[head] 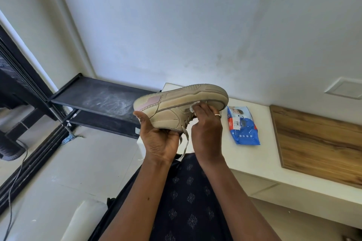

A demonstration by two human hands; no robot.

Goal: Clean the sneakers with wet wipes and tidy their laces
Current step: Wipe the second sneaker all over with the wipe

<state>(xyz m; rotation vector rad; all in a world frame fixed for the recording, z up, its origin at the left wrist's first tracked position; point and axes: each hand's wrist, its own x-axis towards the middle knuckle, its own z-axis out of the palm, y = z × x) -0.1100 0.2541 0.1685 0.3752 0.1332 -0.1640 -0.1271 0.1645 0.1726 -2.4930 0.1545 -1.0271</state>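
— Lying flat on the white counter (262,164), the blue wipes pack (243,125) looks shut; I cannot tell what is left inside it.

— And the sneaker (176,107)?

— It is held up in the air in front of the person, above the counter's near edge. It is turned over, sole toward the wall, opening downward. Its long axis runs left to right, heel at the left, toe at the right, toe end a little higher.

— How do the hands sit?

— The left hand (158,139) cups it from below, fingers curled around the collar, thumb up against the heel side. The right hand (206,129) is closed around a white wipe (193,106), pressing it on the side just under the sole edge. One lace (185,139) dangles loose between the wrists.
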